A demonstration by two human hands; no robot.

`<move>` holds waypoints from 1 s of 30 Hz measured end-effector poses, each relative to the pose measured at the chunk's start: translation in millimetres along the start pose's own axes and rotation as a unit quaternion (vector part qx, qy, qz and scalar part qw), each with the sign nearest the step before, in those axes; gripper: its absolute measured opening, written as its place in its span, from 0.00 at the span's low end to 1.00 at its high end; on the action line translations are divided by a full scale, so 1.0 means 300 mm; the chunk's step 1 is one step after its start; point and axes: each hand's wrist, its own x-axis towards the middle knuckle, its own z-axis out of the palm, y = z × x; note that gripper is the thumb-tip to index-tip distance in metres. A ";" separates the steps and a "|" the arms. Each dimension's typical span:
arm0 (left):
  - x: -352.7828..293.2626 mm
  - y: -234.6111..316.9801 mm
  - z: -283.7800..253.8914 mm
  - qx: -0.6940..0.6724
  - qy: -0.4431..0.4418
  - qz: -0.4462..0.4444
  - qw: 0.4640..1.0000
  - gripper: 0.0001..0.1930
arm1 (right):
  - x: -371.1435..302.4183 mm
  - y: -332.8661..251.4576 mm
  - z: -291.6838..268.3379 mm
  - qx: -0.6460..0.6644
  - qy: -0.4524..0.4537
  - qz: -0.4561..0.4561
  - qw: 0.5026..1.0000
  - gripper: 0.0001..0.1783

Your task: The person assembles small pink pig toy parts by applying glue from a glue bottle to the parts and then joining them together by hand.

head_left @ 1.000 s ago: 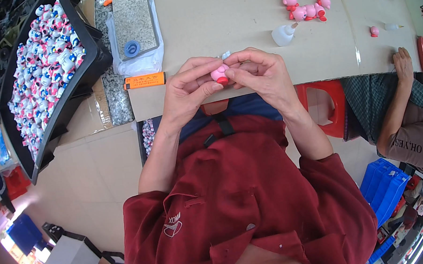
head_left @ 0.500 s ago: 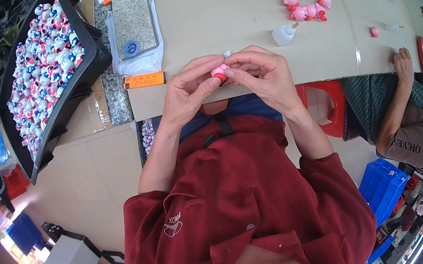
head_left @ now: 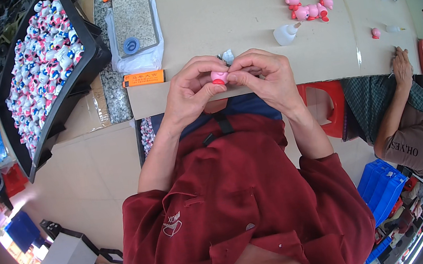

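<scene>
1. Left hand [head_left: 188, 90] and right hand [head_left: 269, 76] together pinch a pink-and-red figurine [head_left: 220, 77] at the table's [head_left: 227, 11] near edge.
2. Printed orange box [head_left: 144, 78] lies leftward; white lettering [head_left: 172, 225] marks the maroon garment [head_left: 245, 176].

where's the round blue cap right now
In the head view, the blue cap is left of the left hand, on the grey slab, beyond the orange box.

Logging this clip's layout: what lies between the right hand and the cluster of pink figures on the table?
In the head view, a white narrow-tipped bottle sits between the right hand and the pink figures.
</scene>
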 end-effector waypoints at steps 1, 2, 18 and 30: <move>-0.001 -0.001 0.000 0.011 0.002 0.001 1.000 0.13 | 0.000 0.002 -0.001 -0.001 -0.003 -0.002 1.000 0.04; -0.002 0.000 0.000 0.011 0.002 0.001 1.000 0.13 | 0.001 0.003 -0.001 -0.003 -0.006 -0.005 1.000 0.04; 0.007 0.050 0.006 -0.019 -0.031 -0.113 0.993 0.27 | 0.005 0.009 -0.038 -0.110 -0.042 -0.111 0.987 0.05; 0.013 0.069 -0.002 0.024 -0.083 -0.153 0.984 0.38 | 0.002 0.030 -0.034 -0.224 -0.097 -0.240 0.940 0.09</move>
